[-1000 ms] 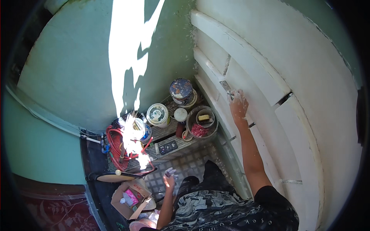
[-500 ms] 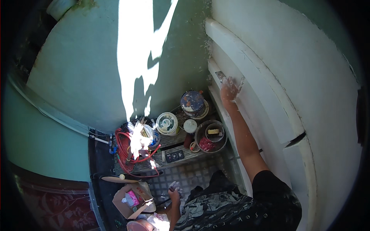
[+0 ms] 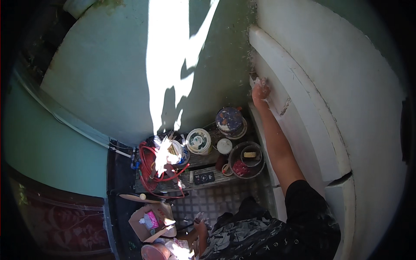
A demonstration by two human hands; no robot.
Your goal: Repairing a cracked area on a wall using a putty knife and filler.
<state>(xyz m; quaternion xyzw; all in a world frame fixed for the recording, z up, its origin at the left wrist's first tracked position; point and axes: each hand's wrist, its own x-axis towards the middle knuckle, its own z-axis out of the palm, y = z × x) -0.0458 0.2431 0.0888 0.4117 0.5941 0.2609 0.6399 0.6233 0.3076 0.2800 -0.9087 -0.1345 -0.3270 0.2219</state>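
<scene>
My right hand (image 3: 261,89), smeared with white, reaches up to the narrow ledge of the white wall (image 3: 299,125), close to the corner. Its fingers are closed on a putty knife (image 3: 253,76), whose grey blade lies by the ledge; the handle is hidden in the hand. On the wall beside my wrist is a rough, pale streak (image 3: 285,106). Low at my side, my left hand (image 3: 201,219) is also whitened, its fingers curled; what they hold, if anything, cannot be made out.
A wooden bench (image 3: 173,185) carries a lidded white bucket (image 3: 199,141), a paint-spattered can (image 3: 229,120), a red hose (image 3: 147,173) and a dark basin (image 3: 236,171) with a yellow sponge (image 3: 249,154). An open cardboard box (image 3: 141,229) stands lower left, near a reddish bucket (image 3: 155,252).
My right hand with the putty knife has moved along the ledge toward the corner, away from the pale streak. The whole view has shifted slightly. My left hand stays low.
</scene>
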